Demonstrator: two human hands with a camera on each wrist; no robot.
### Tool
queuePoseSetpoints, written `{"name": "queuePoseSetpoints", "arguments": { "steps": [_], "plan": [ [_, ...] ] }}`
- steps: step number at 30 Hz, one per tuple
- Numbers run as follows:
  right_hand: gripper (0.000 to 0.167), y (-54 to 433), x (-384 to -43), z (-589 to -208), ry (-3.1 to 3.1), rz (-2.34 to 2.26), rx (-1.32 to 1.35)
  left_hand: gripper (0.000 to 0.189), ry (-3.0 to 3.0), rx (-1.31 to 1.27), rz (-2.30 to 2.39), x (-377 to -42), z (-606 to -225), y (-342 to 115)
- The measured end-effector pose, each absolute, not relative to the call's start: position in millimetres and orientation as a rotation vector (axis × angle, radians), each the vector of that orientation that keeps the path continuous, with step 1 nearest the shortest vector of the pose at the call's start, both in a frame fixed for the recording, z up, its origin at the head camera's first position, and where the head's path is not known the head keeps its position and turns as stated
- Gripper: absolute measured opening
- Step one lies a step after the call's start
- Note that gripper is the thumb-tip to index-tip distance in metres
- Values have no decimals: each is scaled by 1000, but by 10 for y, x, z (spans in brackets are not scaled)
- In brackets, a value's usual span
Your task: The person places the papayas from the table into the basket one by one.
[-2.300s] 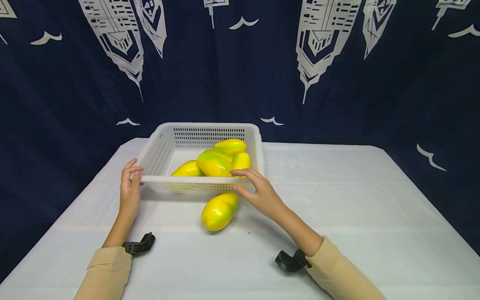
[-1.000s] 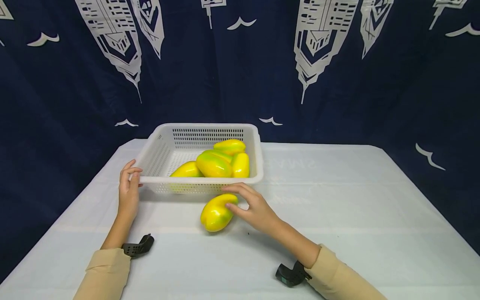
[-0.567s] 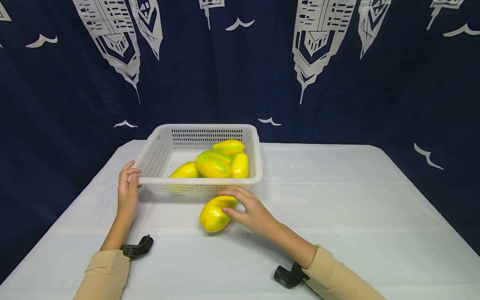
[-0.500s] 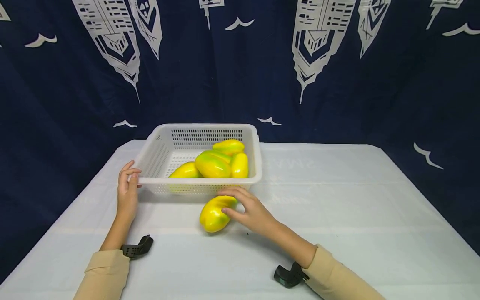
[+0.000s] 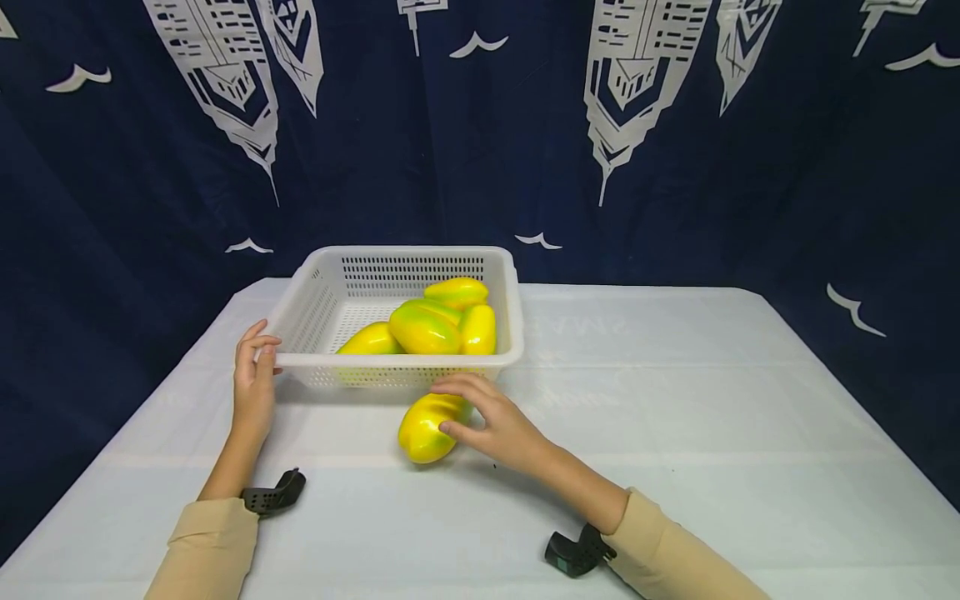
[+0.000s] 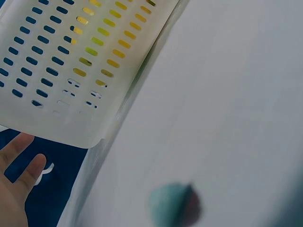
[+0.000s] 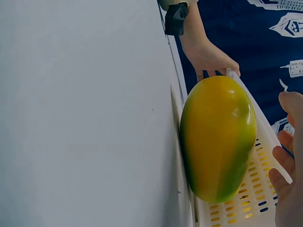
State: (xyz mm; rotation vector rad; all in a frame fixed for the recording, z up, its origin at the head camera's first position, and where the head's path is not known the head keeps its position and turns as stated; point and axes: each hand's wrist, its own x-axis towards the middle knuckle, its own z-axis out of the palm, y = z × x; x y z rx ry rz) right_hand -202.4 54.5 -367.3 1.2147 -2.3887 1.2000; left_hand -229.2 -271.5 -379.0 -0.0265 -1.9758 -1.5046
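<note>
A yellow-green mango point(image 5: 424, 433) lies on the table in front of a white perforated plastic basket point(image 5: 390, 361). My right hand point(image 5: 495, 421) is at the right side of this mango, thumb and fingers spread apart and partly covering it in the head view. In the right wrist view, the fingers point(image 7: 284, 163) stand apart from the mango point(image 7: 218, 137). My left hand point(image 5: 255, 375) holds the basket's front left corner by the rim; some of its fingers are hidden there. Inside the basket lie several more mangoes point(image 5: 425, 327), gathered toward the right.
A white cloth covers the table point(image 5: 675, 417), and a dark blue printed curtain point(image 5: 450, 167) hangs behind it. Black wrist cameras sit on the left point(image 5: 276, 493) and right point(image 5: 577, 552) forearms.
My right hand has come down from the basket's front rim to the mango on the table, then edged slightly left. My left hand stays at the basket corner.
</note>
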Motion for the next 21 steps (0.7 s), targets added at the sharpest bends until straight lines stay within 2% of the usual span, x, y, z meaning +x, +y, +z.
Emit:
{"name": "queuePoseSetpoints", "arguments": {
  "steps": [15,21],
  "plan": [
    [47,555,-2060,-3753,-2440,1175,1234,28,-1986,-30,-1499,-2291,-3792,-2723],
    [48,556,-2085,-3789,-2438,1210,1244,27,-1985,-36,-1513,-2204,-3682,-2636]
  ]
}}
